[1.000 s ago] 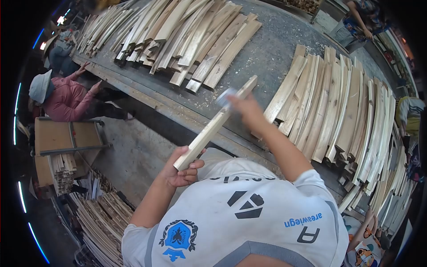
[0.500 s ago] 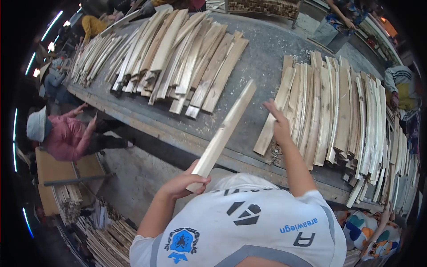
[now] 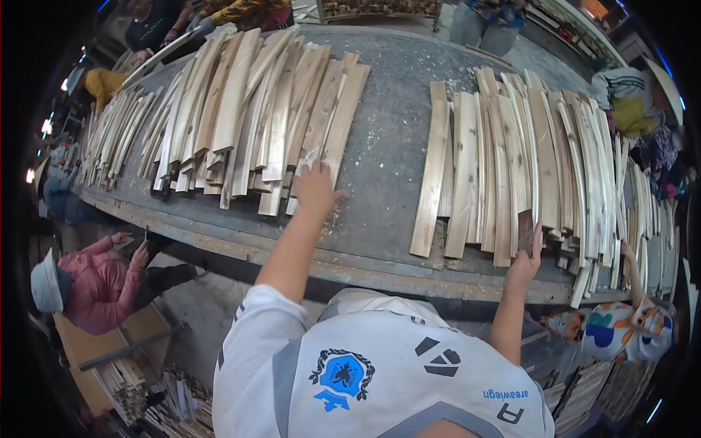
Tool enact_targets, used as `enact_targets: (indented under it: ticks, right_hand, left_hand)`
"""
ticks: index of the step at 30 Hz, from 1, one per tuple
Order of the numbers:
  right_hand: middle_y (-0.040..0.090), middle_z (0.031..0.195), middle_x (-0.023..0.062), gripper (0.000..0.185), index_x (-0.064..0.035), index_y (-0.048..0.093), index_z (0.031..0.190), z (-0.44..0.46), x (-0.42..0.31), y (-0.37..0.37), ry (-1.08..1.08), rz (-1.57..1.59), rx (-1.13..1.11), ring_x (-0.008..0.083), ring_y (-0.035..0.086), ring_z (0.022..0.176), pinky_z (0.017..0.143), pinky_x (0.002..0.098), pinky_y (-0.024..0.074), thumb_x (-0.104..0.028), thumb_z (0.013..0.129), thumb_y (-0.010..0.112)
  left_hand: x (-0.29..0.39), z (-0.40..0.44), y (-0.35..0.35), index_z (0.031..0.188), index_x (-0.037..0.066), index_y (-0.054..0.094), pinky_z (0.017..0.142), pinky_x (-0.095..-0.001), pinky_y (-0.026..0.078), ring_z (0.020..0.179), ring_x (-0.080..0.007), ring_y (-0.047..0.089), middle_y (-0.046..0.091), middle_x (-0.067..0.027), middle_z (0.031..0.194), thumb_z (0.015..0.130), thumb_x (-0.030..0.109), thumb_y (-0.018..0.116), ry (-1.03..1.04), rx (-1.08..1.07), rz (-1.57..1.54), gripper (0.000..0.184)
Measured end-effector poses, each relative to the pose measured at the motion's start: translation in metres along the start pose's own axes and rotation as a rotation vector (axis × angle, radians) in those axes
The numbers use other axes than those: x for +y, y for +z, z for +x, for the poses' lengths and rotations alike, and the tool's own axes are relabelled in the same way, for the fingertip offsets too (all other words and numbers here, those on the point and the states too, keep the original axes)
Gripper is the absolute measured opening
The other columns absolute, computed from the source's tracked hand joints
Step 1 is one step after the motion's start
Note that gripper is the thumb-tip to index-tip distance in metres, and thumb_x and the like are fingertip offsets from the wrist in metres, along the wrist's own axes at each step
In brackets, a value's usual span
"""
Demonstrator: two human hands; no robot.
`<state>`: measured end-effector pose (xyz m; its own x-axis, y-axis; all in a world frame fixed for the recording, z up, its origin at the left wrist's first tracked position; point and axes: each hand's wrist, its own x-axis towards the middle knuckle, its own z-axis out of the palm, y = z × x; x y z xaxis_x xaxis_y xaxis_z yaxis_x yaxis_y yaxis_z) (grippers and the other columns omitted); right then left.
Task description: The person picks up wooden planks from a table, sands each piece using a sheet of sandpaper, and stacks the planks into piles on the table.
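My left hand (image 3: 315, 191) is over the near ends of the left pile of wooden strips (image 3: 237, 95), its thumb spread away from the fingers. A small whitish patch shows at its fingertips, too unclear to name. At the near edge of the right pile of strips (image 3: 504, 160), my right hand (image 3: 521, 266) has a small, dark reddish-brown flat piece (image 3: 525, 231) between its thumb and fingers. Both piles lie side by side on the grey table (image 3: 387, 160), the strips pointing away from me.
A person in pink with a pale hat (image 3: 95, 285) is at the left, beside a brown cart (image 3: 139, 328). Other people stand along the far side and right end. A patterned sleeve (image 3: 628, 328) is near my right. Wood shavings dot the table.
My left hand has let go of the light strip and moved forward to the left pile. My right hand has moved right and nearer the table's edge. The view has turned.
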<state>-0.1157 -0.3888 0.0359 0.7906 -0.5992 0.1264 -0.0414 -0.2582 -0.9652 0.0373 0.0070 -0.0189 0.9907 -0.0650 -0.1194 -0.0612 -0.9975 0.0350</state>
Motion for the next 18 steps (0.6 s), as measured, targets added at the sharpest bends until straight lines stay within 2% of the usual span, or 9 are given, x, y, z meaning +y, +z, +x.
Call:
enact_targets:
  ticks: [1,4,6,8,10,12,13,15,18]
  right_hand:
    - [0.044,0.146,0.0172,0.079,-0.0044,0.037,0.148,-0.010,0.004,-0.006,0.027,0.028,0.026,0.0226,0.042,0.134,0.090,0.0179,0.0372,0.015,0.071,0.031]
    - [0.047,0.143,0.0152,0.078,-0.0037,0.038,0.147,-0.024,0.016,-0.014,0.098,0.083,0.104,0.0185,0.048,0.129,0.088,0.0187,0.0387,0.014,0.071,0.031]
    - [0.048,0.142,0.0144,0.078,-0.0028,0.038,0.146,-0.034,0.013,-0.014,0.164,0.051,0.129,0.0184,0.048,0.129,0.088,0.0185,0.0387,0.014,0.071,0.031]
    - [0.049,0.142,0.0101,0.080,-0.0082,0.042,0.146,-0.036,0.023,-0.009,0.136,0.069,0.136,0.0074,0.056,0.104,0.063,0.0163,0.0349,0.014,0.070,0.034]
    - [0.050,0.141,0.0110,0.081,-0.0077,0.042,0.146,-0.038,0.019,0.009,0.074,0.051,0.097,0.0134,0.054,0.116,0.077,0.0178,0.0388,0.015,0.068,0.033]
    - [0.051,0.141,0.0116,0.082,-0.0070,0.041,0.146,-0.039,0.012,0.034,0.038,0.067,-0.001,0.0195,0.047,0.129,0.095,0.0212,0.0360,0.015,0.067,0.032]
    - [0.051,0.140,0.0117,0.083,-0.0066,0.040,0.146,-0.039,0.009,0.049,0.033,0.095,-0.078,0.0227,0.042,0.135,0.106,0.0240,0.0312,0.016,0.067,0.031]
    - [0.052,0.140,0.0130,0.082,-0.0048,0.041,0.145,-0.041,0.009,0.086,-0.040,0.090,-0.205,0.0230,0.041,0.136,0.112,0.0287,0.0257,0.017,0.067,0.031]
    - [0.049,0.143,0.0124,0.077,-0.0127,0.041,0.146,-0.055,-0.004,0.144,-0.269,-0.104,-0.569,0.0227,0.042,0.136,0.118,0.0411,0.0199,0.015,0.075,0.036]
  left_hand:
    - [-0.011,0.002,0.005,0.128,0.003,0.049,0.100,-0.0494,0.041,0.122,-0.0351,0.047,0.052,-0.0170,0.130,0.074,0.049,0.074,0.086,0.100,0.162,0.075]
    - [-0.018,0.015,-0.004,0.128,0.002,0.049,0.098,-0.0477,0.043,0.121,-0.0356,0.048,0.055,-0.0180,0.125,0.076,0.036,0.073,0.064,-0.071,0.102,0.066]
    - [-0.039,0.027,0.019,0.127,0.001,0.049,0.098,-0.0463,0.042,0.118,-0.0368,0.049,0.056,-0.0197,0.122,0.078,0.028,0.067,0.082,0.006,-0.123,0.059]
    - [-0.063,0.035,0.047,0.127,-0.001,0.048,0.095,-0.0409,0.045,0.111,-0.0350,0.055,0.057,-0.0214,0.118,0.081,0.013,0.055,0.196,0.114,-0.359,0.049]
    - [-0.042,-0.008,-0.003,0.129,-0.002,0.044,0.084,-0.0390,0.051,0.103,-0.0292,0.060,0.058,-0.0195,0.114,0.083,0.010,0.052,-0.084,-0.348,-1.497,0.048]
    - [-0.021,-0.057,-0.040,0.135,-0.001,0.038,0.075,-0.0375,0.053,0.098,-0.0240,0.061,0.060,-0.0175,0.111,0.084,0.003,0.049,-0.334,-0.653,-2.095,0.052]
    - [-0.025,-0.074,-0.033,0.137,-0.001,0.035,0.075,-0.0381,0.053,0.098,-0.0248,0.062,0.060,-0.0184,0.111,0.085,0.003,0.048,-0.310,-0.712,-2.033,0.054]
    - [-0.032,-0.102,-0.018,0.142,0.000,0.030,0.075,-0.0391,0.054,0.099,-0.0263,0.063,0.060,-0.0201,0.112,0.086,0.004,0.048,-0.266,-0.815,-1.909,0.059]
    - [-0.032,-0.145,-0.012,0.140,0.002,0.035,0.089,-0.0451,0.048,0.100,-0.0408,0.060,0.058,-0.0265,0.112,0.082,0.006,0.055,0.064,-0.395,-0.942,0.062]
